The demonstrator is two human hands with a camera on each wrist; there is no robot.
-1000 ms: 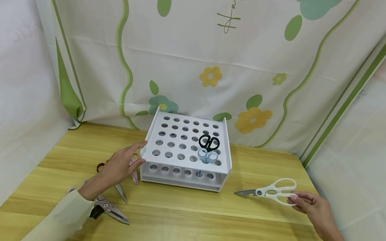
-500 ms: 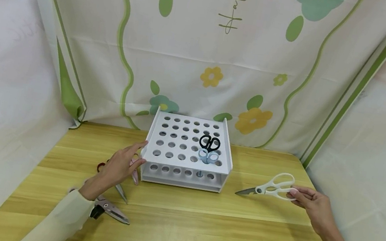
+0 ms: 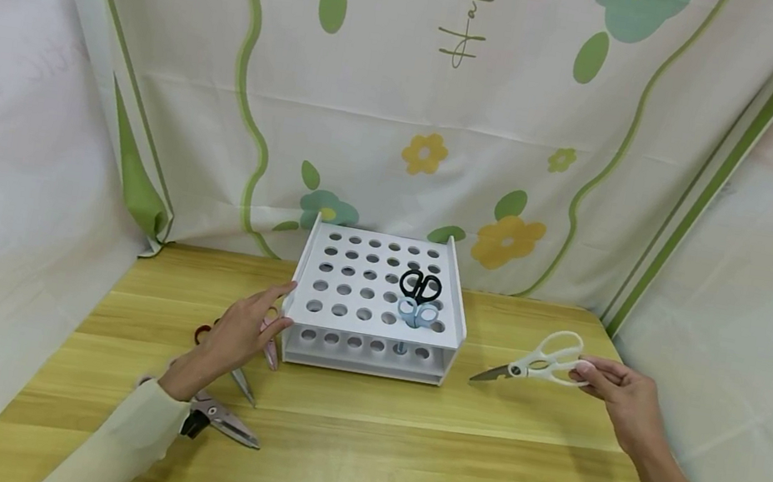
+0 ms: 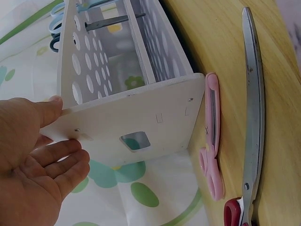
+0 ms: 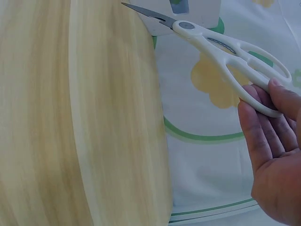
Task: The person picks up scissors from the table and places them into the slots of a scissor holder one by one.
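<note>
A white rack (image 3: 373, 327) with rows of round holes stands near the back of the table. Black-handled scissors (image 3: 420, 286) and light-blue-handled scissors (image 3: 416, 312) stand in it, blades down. My left hand (image 3: 229, 343) rests its thumb and index finger on the rack's left side panel, the other fingers relaxed beside it. To the right, my right hand (image 3: 622, 401) pinches one handle loop of white kitchen scissors (image 3: 540, 365); their blades point left toward the rack, above the table. In the right wrist view, these scissors (image 5: 225, 52) appear with the thumb on the loop.
Left of the rack lie pink scissors (image 4: 212, 136), red-handled scissors (image 4: 253, 99) and larger pinkish scissors (image 3: 225, 419), partly under my left arm. Flower-patterned cloth (image 3: 371, 146) hangs behind and beside the wooden table (image 3: 381, 468).
My right hand has moved up and slightly left with the white kitchen scissors, whose handles now tilt higher. The left hand and rack keep their places.
</note>
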